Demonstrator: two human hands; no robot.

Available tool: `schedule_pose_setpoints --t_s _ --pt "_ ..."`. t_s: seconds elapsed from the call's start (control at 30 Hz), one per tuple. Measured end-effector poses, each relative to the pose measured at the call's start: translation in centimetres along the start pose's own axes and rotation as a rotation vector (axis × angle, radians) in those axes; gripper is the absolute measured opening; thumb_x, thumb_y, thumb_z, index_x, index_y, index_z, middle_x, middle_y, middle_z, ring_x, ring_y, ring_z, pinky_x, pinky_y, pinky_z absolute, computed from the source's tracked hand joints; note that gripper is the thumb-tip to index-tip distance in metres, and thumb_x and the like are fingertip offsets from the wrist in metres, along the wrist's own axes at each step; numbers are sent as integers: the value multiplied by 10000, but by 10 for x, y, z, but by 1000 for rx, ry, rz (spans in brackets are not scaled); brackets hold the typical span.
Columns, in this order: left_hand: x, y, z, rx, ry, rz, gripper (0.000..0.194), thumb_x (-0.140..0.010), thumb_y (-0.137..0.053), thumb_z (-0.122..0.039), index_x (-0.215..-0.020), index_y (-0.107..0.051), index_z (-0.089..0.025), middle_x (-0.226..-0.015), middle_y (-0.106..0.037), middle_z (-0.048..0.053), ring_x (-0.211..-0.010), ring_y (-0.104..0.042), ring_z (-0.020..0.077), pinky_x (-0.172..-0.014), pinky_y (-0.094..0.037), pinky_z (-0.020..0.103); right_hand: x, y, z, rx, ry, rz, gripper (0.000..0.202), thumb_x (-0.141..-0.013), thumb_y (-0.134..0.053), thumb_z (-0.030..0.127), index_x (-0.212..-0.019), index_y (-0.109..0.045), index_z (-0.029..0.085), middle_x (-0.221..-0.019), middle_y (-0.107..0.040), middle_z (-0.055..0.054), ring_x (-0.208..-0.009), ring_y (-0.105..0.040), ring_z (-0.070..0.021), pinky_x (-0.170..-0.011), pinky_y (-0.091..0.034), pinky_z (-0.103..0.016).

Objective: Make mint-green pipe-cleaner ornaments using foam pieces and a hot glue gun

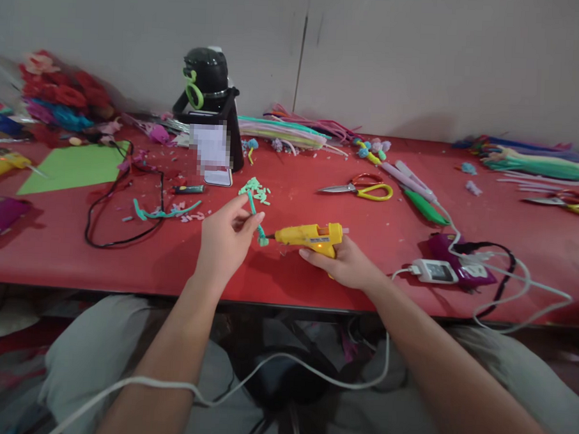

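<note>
Head view: a teal stem (252, 204) slants, pinched in the left hand (231, 232), its lower end at the tip of the yellow glue gun (310, 235) gripped by the right hand (347, 265).

From here the phone's (214, 151) screen is just a blur, and the label on the yellow glue gun (304, 234) is too small to read. The right hand (349, 264) covers its grip; the left hand (227, 235) hides part of the teal stem (251, 204). Scissors (559, 200) run out of view rightward.
</note>
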State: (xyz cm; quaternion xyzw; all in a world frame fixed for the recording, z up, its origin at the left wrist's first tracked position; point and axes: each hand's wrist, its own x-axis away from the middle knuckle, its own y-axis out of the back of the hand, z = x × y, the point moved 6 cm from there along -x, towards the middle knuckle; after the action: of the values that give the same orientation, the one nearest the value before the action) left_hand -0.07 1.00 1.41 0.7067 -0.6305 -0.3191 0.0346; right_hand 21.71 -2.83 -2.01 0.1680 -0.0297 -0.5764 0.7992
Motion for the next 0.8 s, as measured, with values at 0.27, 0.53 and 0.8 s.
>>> schedule_pose_setpoints --t_s 0.27,0.53,0.8 --pt "-2 2 -4 13 30 -3 434 -860 -764 -266 -1269 -681 -148 -791 -758 9 -718 -734 173 -750 -609 295 0 0 -2 6 4 -1 305 -914 -680 345 -1174 -726 193 -1180 -783 -84 -1058 -743 -248 -954 -589 -390" --pt "-1 2 -5 52 81 -2 431 -857 -767 -228 -1265 -668 -130 -767 -752 -1 -668 -745 162 -684 -619 262 1 -2 -4 19 -15 8 301 -915 -684 359 -1170 -729 204 -1175 -785 -75 -1064 -746 -253 -956 -593 -388" --pt "-4 8 -5 58 84 -44 393 -848 -762 -204 -1226 -669 -145 -734 -740 -14 -630 -744 160 -634 -599 247 6 16 -9 123 -125 -48 382 -887 -720 484 -1175 -749 234 -1092 -790 -66 -921 -739 -245 -817 -589 -364"
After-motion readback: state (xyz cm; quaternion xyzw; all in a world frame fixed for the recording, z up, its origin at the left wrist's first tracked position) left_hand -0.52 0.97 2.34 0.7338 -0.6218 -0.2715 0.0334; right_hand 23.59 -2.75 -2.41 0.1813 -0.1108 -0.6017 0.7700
